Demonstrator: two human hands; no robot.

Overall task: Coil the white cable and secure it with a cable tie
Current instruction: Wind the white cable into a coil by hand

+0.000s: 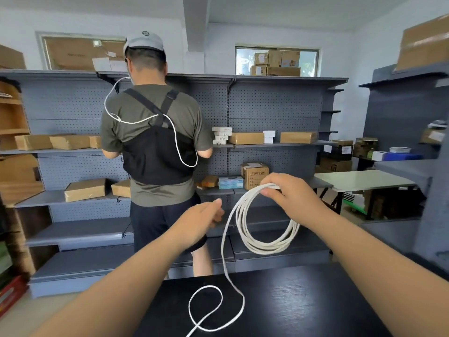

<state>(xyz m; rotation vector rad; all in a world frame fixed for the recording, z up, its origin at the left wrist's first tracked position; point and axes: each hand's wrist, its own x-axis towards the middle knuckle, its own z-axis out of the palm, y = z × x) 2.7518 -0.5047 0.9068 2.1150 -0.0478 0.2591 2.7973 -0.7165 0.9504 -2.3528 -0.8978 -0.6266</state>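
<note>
My right hand (290,194) grips the top of a coil of white cable (267,243); several loops hang below it in the air. One loose strand runs from the coil down to the black table (303,302), where it lies in a single loop (206,310). Left of the coil, my left hand (204,218) hovers with its fingers loosely curled, holding nothing, apart from the cable. No cable tie is visible.
A person (158,152) stands with their back to me at the grey shelving (274,113), close beyond the table's far edge. Cardboard boxes (254,175) sit on the shelves. A white table (362,180) stands at the right.
</note>
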